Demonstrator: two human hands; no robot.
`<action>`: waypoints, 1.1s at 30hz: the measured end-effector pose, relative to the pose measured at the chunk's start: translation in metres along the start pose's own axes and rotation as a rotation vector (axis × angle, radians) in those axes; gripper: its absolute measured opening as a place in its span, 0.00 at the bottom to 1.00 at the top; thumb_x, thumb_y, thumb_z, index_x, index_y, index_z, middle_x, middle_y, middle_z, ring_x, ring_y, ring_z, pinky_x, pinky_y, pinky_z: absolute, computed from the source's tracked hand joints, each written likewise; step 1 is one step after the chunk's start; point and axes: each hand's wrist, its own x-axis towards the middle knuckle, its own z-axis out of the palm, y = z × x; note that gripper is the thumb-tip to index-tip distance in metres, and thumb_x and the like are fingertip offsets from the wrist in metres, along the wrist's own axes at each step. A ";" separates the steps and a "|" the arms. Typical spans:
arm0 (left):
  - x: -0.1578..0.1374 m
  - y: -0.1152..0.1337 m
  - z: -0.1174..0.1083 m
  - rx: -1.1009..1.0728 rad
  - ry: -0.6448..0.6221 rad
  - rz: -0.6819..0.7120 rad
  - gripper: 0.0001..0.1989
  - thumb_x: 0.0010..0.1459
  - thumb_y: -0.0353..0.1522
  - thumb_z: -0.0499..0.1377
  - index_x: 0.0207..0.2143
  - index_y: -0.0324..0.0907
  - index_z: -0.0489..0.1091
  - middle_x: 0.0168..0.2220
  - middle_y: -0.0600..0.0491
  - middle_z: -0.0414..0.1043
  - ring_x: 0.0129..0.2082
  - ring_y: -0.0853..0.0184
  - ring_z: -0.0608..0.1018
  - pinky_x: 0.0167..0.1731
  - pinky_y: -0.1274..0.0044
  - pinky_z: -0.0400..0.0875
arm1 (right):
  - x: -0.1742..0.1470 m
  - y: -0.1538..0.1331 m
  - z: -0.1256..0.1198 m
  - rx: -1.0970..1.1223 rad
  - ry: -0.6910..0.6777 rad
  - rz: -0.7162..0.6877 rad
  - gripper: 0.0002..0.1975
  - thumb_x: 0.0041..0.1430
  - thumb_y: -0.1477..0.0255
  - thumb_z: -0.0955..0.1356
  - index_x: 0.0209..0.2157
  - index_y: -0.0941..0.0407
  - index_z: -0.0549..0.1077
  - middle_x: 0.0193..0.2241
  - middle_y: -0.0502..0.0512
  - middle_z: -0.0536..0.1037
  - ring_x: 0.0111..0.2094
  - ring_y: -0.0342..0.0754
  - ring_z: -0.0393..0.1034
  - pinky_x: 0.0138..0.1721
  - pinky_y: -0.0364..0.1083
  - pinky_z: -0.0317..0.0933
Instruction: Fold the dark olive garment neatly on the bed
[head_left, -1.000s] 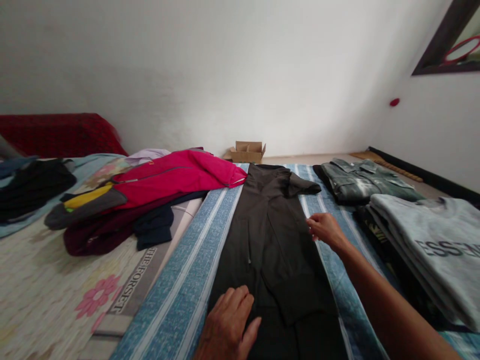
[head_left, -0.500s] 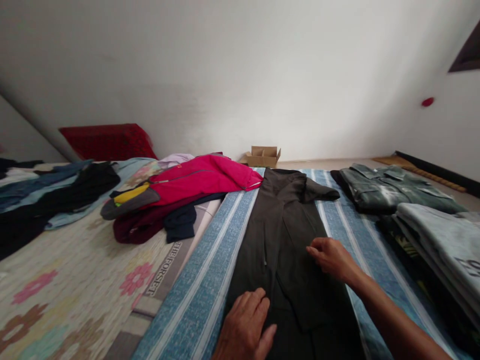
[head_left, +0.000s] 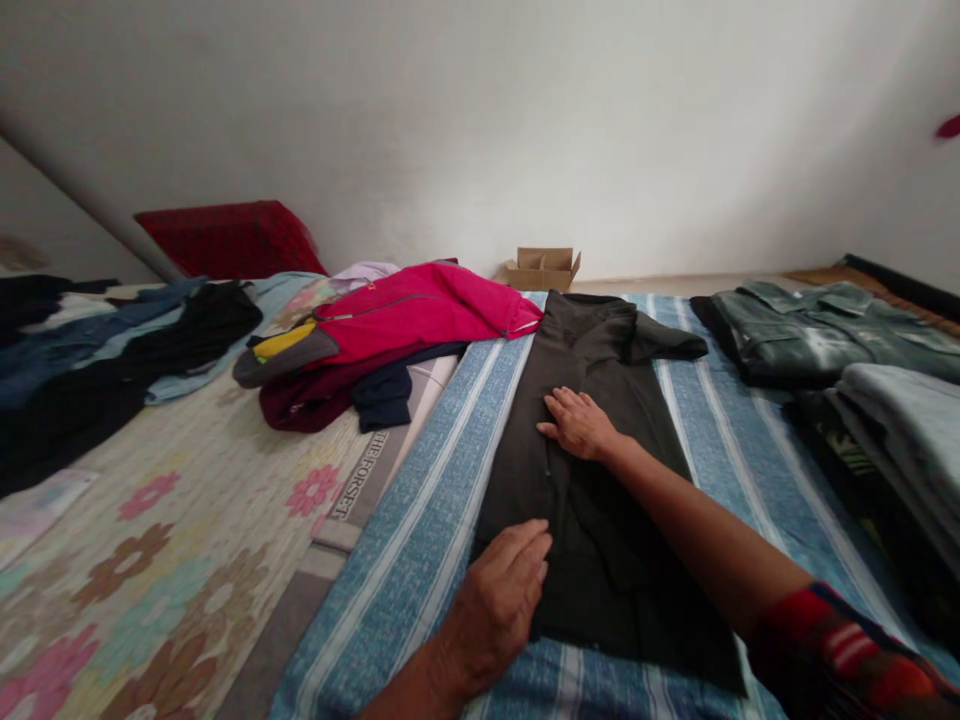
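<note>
A: where's the garment?

B: long dark brown folded garment (head_left: 600, 470) lies flat, lengthwise on the blue and white striped sheet (head_left: 420, 520), collar end toward the far wall, one short sleeve sticking out to the right at the top

A: hands?

B: left hand (head_left: 499, 600) lies palm down on the near left edge of the garment, fingers together, grip not closed on anything. right hand (head_left: 579, 422) flat on the cloth near mid-length, fingers spread, also holding nothing

A: edges?

B: left edge runs straight along a white stripe, striped sheet bare beside it. near hem sits just short of the sheet's near end. right edge has a bare strip of stripes, then the folded stacks

A: what stacks?

B: folded grey-green camouflage shirt (head_left: 817, 335) far right, pale grey folded sweatshirt (head_left: 900, 420) nearer, on top of darker folded pieces. well apart from the garment

A: left side?

B: pink zip jacket (head_left: 420, 310) atop maroon and navy clothes, its hem just beside the garment's top left corner, can't tell if touching. floral bedspread (head_left: 150, 530) beyond that, mostly bare up close. small open cardboard box (head_left: 544, 268) by the wall
</note>
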 end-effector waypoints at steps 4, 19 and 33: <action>0.001 -0.012 -0.013 0.021 0.030 -0.077 0.16 0.61 0.22 0.47 0.49 0.34 0.66 0.50 0.42 0.70 0.52 0.65 0.71 0.51 0.73 0.70 | 0.008 0.018 0.016 -0.032 -0.051 0.032 0.34 0.64 0.53 0.53 0.61 0.63 0.55 0.62 0.66 0.53 0.63 0.59 0.43 0.59 0.57 0.43; -0.008 -0.015 -0.004 0.296 -0.170 -0.063 0.19 0.60 0.30 0.52 0.53 0.36 0.63 0.58 0.42 0.62 0.60 0.56 0.61 0.55 0.58 0.61 | -0.001 0.020 -0.011 0.044 0.000 0.058 0.26 0.65 0.57 0.55 0.56 0.60 0.62 0.57 0.64 0.62 0.58 0.55 0.55 0.56 0.51 0.51; 0.031 -0.017 0.004 0.248 -0.194 -0.073 0.18 0.60 0.29 0.52 0.53 0.35 0.64 0.59 0.42 0.60 0.62 0.57 0.58 0.57 0.62 0.59 | -0.098 0.000 -0.035 0.253 0.189 -0.024 0.14 0.63 0.68 0.60 0.44 0.56 0.73 0.46 0.57 0.74 0.48 0.50 0.68 0.48 0.46 0.61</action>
